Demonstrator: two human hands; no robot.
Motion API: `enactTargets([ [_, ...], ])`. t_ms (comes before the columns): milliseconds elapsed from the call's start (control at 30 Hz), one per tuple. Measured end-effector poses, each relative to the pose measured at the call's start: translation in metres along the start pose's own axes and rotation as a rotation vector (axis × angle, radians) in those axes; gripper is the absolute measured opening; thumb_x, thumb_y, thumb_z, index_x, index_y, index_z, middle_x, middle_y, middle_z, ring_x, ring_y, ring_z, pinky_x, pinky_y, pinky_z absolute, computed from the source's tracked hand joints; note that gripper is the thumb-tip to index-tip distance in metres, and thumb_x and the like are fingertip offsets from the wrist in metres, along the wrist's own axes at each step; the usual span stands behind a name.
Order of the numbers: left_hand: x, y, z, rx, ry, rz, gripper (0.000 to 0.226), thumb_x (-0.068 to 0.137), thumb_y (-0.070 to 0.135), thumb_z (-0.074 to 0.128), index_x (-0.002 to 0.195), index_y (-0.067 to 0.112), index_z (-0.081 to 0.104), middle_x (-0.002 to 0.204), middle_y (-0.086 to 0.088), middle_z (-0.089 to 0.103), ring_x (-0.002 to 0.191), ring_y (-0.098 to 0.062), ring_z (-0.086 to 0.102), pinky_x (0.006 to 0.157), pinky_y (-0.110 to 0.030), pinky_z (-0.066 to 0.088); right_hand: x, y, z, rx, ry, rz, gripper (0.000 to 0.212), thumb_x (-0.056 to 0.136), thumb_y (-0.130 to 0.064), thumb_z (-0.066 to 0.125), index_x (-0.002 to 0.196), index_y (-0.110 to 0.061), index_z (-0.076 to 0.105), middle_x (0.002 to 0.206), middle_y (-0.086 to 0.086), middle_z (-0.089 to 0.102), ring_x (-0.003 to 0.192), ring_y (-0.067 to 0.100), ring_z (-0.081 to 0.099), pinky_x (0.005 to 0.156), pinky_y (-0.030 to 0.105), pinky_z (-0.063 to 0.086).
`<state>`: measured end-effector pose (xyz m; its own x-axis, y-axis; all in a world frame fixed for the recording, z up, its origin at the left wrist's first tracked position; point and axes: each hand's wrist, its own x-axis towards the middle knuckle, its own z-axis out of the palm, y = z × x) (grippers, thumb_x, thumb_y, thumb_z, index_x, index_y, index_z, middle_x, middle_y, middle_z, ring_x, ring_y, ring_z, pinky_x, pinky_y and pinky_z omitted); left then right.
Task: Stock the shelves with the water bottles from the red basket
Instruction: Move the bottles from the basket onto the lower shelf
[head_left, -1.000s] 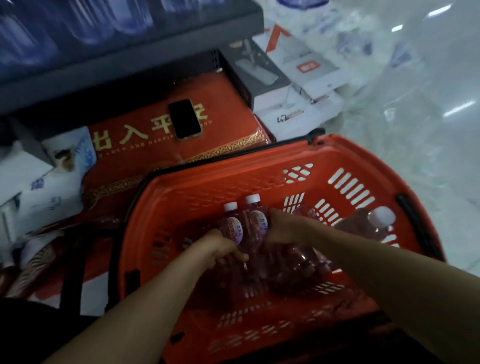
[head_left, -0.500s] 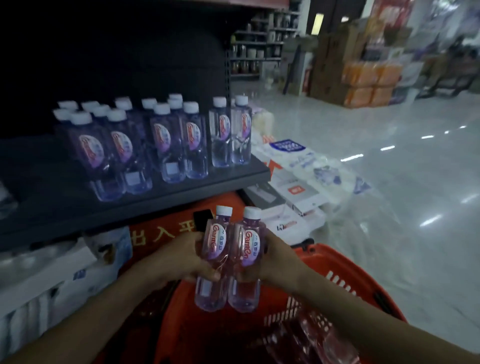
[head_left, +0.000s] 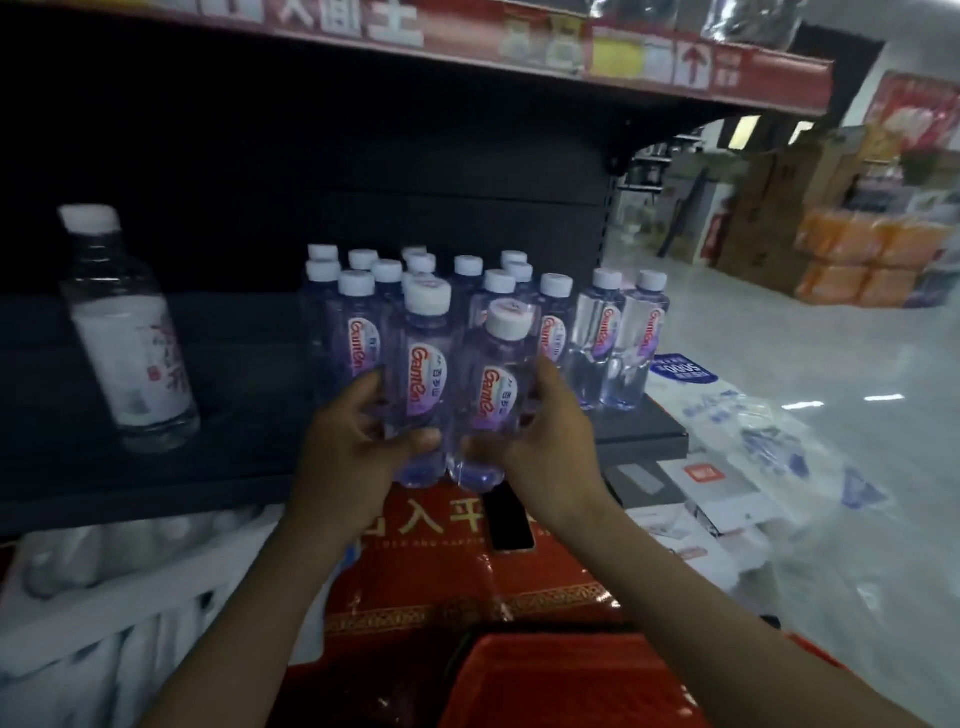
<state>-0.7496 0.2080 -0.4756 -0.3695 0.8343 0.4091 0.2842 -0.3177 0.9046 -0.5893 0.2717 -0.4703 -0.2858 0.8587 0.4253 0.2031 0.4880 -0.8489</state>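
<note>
Bottles (head_left: 423, 379), two, upright, touching, held just before shelf (head_left: 156, 493) front edge, near row (head_left: 597, 338). Gripped low: left hand (head_left: 358, 447) fingers curled round one, right hand (head_left: 550, 431) round other. Basket (head_left: 545, 686) below shelf. Lower onto bare shelf front, bases flat, without bumping row.

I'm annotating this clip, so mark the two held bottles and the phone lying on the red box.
left held bottle (head_left: 426, 379): head view, on its label.
right held bottle (head_left: 493, 396): head view, on its label.
phone (head_left: 511, 522): head view, on its dark screen.
</note>
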Motion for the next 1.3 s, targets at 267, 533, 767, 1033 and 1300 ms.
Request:
enactTargets([
  [267, 0.022, -0.030, -0.003, 0.074, 0.155, -0.019, 0.044, 0.076, 0.007, 0.076, 0.108, 0.035, 0.065, 0.107, 0.005, 0.071, 0.092, -0.004, 0.069, 0.079, -0.026, 0.058, 0.037, 0.018, 0.043, 0.000, 0.070, 0.014, 0.069, 0.072, 0.001, 0.083, 0.121, -0.026, 0.043, 0.100, -0.018, 0.062, 0.079, -0.020, 0.061, 0.066, 0.010, 0.055],
  [533, 0.024, -0.038, 0.017, 0.180, 0.285, 0.007, 0.052, 0.078, 0.011, 0.077, 0.120, 0.030, 0.051, 0.105, 0.022, 0.061, 0.098, 0.012, 0.059, 0.072, 0.001, 0.044, 0.041, 0.037, 0.050, -0.010, 0.072, -0.003, 0.073, 0.082, -0.014, 0.078, 0.143, -0.029, 0.041, 0.130, -0.009, 0.057, 0.115, 0.003, 0.056, 0.100, 0.027, 0.049],
  [767, 0.014, -0.046, 0.024, 0.461, 0.250, 0.032, 0.070, 0.082, 0.008, 0.071, 0.138, 0.030, 0.034, 0.135, 0.004, 0.049, 0.125, -0.014, 0.051, 0.100, -0.040, 0.050, 0.023, 0.051, 0.042, -0.171, 0.024, 0.041, 0.083, 0.084, -0.016, 0.076, 0.149, -0.029, 0.026, 0.132, 0.000, 0.045, 0.116, 0.017, 0.055, 0.098, 0.038, 0.052],
  [1033, 0.017, -0.057, 0.020, 0.494, 0.239, 0.012, 0.082, 0.084, 0.007, 0.071, 0.144, 0.037, 0.025, 0.134, -0.001, 0.052, 0.115, -0.016, 0.059, 0.090, -0.037, 0.056, 0.027, 0.056, 0.045, -0.279, 0.084, 0.002, 0.068, 0.085, -0.016, 0.075, 0.139, -0.028, 0.035, 0.120, 0.001, 0.058, 0.105, 0.014, 0.058, 0.087, 0.037, 0.055],
  [1300, 0.025, -0.062, 0.026, 0.544, 0.257, -0.002, 0.083, 0.084, 0.008, 0.071, 0.146, 0.035, 0.023, 0.140, -0.004, 0.046, 0.120, -0.015, 0.055, 0.091, -0.018, 0.042, 0.036, 0.062, 0.052, -0.238, 0.090, 0.006, 0.067, 0.085, -0.014, 0.074, 0.137, -0.030, 0.034, 0.123, 0.002, 0.060, 0.110, 0.017, 0.061, 0.090, 0.043, 0.055],
])
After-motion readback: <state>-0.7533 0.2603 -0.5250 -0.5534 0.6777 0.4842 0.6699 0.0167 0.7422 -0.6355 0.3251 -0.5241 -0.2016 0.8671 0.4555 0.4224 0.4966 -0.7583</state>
